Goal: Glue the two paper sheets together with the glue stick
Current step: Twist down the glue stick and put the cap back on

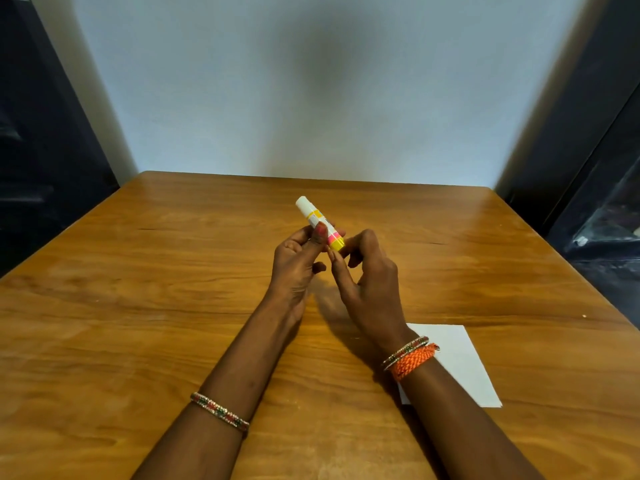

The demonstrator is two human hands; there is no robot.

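Observation:
A glue stick (313,216) with a white cap and a yellow and pink body is held up over the middle of the wooden table (138,306), its cap on and pointing up and away. My left hand (298,265) grips its body between thumb and fingers. My right hand (367,271) touches the yellow base end with its fingertips. White paper (460,365) lies flat on the table at the right, partly hidden under my right wrist; I cannot tell whether it is one sheet or two.
A pale wall rises behind the table's far edge. Dark furniture stands at the left and right of the table.

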